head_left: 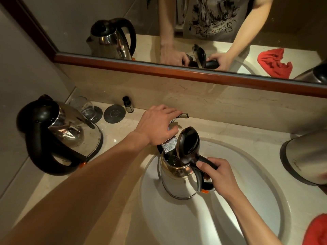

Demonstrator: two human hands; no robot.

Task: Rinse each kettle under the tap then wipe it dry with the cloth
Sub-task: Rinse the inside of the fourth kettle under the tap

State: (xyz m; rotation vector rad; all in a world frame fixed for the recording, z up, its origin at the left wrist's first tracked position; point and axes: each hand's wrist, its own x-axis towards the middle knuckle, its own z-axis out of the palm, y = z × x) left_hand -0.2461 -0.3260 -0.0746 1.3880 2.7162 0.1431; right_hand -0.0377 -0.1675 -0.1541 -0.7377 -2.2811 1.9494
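A steel kettle (178, 179) stands upright in the white sink basin (256, 183), its black lid tipped open. My right hand (218, 175) grips its black handle. The tap spout (170, 144) reaches over the kettle's mouth, and water appears to run into it. My left hand (158, 125) rests on the tap, its fingers curled over the lever (184, 115). A second steel kettle (58, 137) sits on the counter at the left. A third kettle (306, 156) stands at the right edge. A red cloth (317, 230) lies at the lower right corner.
A drinking glass (85, 107) on a dark coaster, another round coaster (114, 114) and a small dark bottle (128, 105) stand at the back left of the marble counter. A wood-framed mirror (177, 69) runs along the wall behind the sink.
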